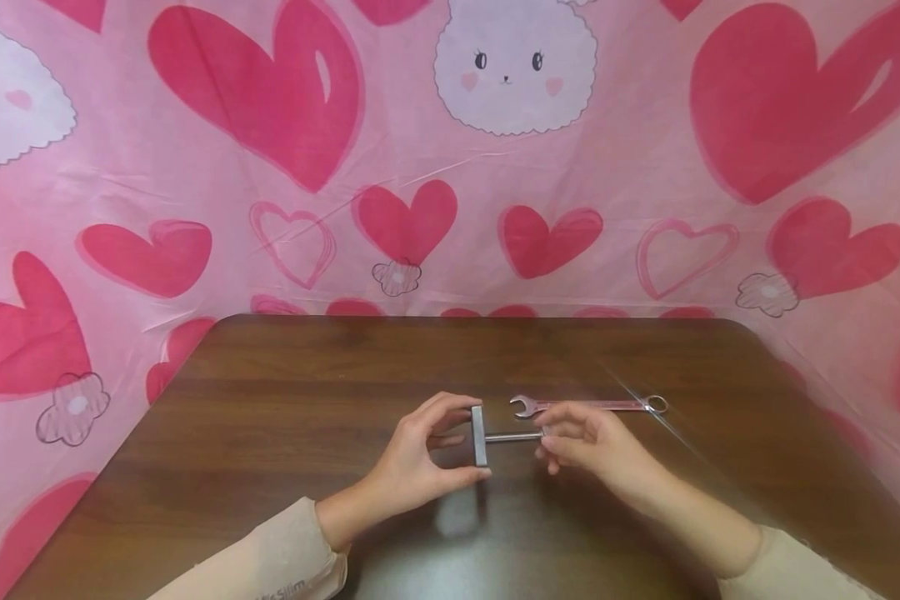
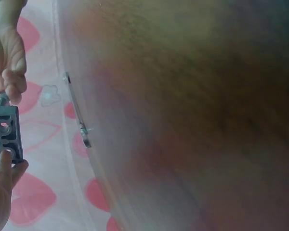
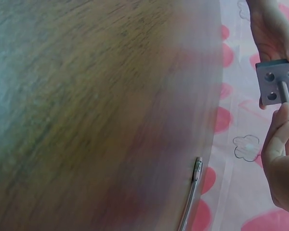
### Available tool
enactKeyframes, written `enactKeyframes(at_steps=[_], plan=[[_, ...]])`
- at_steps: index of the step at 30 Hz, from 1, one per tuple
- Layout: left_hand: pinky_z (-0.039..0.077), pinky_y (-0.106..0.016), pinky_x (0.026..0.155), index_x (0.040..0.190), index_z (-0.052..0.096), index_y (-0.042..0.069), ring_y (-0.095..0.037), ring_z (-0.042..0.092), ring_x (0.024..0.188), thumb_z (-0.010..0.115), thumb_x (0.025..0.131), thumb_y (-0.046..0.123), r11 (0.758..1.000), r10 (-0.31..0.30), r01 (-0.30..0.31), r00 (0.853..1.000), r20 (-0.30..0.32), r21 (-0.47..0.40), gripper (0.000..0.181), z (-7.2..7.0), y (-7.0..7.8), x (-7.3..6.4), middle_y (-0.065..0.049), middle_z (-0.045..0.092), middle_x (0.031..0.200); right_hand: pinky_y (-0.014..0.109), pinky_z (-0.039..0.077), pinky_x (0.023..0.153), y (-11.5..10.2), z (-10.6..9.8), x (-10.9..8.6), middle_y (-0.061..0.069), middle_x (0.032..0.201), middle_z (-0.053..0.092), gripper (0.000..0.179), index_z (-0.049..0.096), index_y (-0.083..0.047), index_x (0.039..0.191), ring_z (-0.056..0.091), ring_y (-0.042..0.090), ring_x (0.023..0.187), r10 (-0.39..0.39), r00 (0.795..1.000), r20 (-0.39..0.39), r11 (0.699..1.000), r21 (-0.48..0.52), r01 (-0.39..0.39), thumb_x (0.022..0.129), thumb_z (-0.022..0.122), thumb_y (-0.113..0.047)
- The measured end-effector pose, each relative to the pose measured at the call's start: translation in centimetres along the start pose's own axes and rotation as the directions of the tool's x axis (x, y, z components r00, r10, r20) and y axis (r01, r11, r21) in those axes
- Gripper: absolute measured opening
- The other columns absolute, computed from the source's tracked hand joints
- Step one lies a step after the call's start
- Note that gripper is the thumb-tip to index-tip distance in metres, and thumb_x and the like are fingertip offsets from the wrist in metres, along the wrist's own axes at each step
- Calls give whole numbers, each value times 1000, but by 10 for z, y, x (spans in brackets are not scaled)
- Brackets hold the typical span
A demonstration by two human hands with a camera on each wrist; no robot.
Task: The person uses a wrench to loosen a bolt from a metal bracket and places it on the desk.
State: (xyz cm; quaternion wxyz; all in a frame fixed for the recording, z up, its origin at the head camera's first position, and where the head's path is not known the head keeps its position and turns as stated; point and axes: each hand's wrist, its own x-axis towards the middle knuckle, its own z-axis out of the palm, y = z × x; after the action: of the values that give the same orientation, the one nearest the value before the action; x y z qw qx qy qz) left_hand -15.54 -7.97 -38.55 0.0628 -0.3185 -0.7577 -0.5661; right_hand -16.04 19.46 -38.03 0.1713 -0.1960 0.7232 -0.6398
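Note:
Above the table, my left hand (image 1: pixel 414 454) holds a square grey metal plate (image 1: pixel 479 436) by its edges, thumb below and fingers above. Corner holes show on the plate's flat face (image 3: pixel 281 82) in the right wrist view. Its other side (image 2: pixel 4 130), seen from the left wrist, is ribbed. From the middle of the flat face a long bolt (image 1: pixel 512 437) sticks out sideways toward the right. My right hand (image 1: pixel 603 442) pinches the bolt's far end between thumb and fingers, which partly cover the head.
A combination wrench (image 1: pixel 607 406) lies on the brown wooden table (image 1: pixel 307 367), just beyond my right hand, its open jaw end to the left. A pink cloth with hearts (image 1: pixel 412 150) hangs behind the table and along its sides.

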Motion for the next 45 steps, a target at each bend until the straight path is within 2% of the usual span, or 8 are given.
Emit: enactKeyframes(at_steps=[6,13,19,22,25,28,36,45], plan=[[61,-32,87,129,59,14,-24,66,114,90,69,7,1000,3,-3,1000,-3,2,68,0,1,0,-5,63,120,30,62,75,-3,0,-1,6,90,73,36,51,14,120,68,13,75,31,999,-25,999,8,-31,100,59,-15],[61,-39,87,129,58,14,-24,67,114,90,70,8,1000,16,-16,1000,-1,-11,67,2,1,0,-6,64,119,31,61,75,-6,4,-2,2,88,72,13,61,-6,108,67,11,76,19,997,-74,1000,1,-19,98,61,-14],[61,-35,88,129,59,15,-24,67,114,90,70,9,1000,8,-8,1000,-4,-13,67,1,1,0,-5,63,120,27,60,86,-10,6,-4,0,105,68,35,55,11,117,71,15,89,-3,992,-123,998,-58,-4,91,68,-9],[61,-36,88,129,59,15,-25,67,114,90,70,10,1000,7,-7,1000,-3,-18,67,0,0,0,-5,63,120,24,59,88,-10,6,-4,-1,110,69,40,53,13,121,72,16,90,2,995,-99,999,-46,-7,92,68,-10],[61,-38,88,130,58,15,-26,66,115,90,70,9,1000,7,-7,1000,-2,-27,67,0,0,0,-6,63,121,25,59,88,-8,5,-3,3,104,73,43,49,15,125,72,16,84,9,999,-42,1000,-9,-9,94,65,-11],[61,-37,88,130,58,14,-26,66,115,89,71,9,1000,9,-9,1000,0,-28,67,0,0,0,-6,63,121,28,60,86,-6,4,-3,7,93,75,44,46,19,126,71,16,78,21,1000,1,1000,23,-21,97,61,-11],[61,-33,88,130,58,14,-29,66,115,89,71,8,1000,16,-16,1000,4,-25,67,1,1,1,-6,63,121,30,61,75,-5,2,-1,2,84,72,40,50,17,119,66,12,72,49,999,-23,998,40,-48,101,56,-18],[61,-31,88,130,58,15,-28,66,115,89,71,10,1000,4,-4,1000,15,-10,67,1,1,0,-6,63,121,26,60,84,-7,3,-4,3,98,72,37,53,16,116,71,14,87,-17,998,-59,999,-41,15,93,67,-9]])
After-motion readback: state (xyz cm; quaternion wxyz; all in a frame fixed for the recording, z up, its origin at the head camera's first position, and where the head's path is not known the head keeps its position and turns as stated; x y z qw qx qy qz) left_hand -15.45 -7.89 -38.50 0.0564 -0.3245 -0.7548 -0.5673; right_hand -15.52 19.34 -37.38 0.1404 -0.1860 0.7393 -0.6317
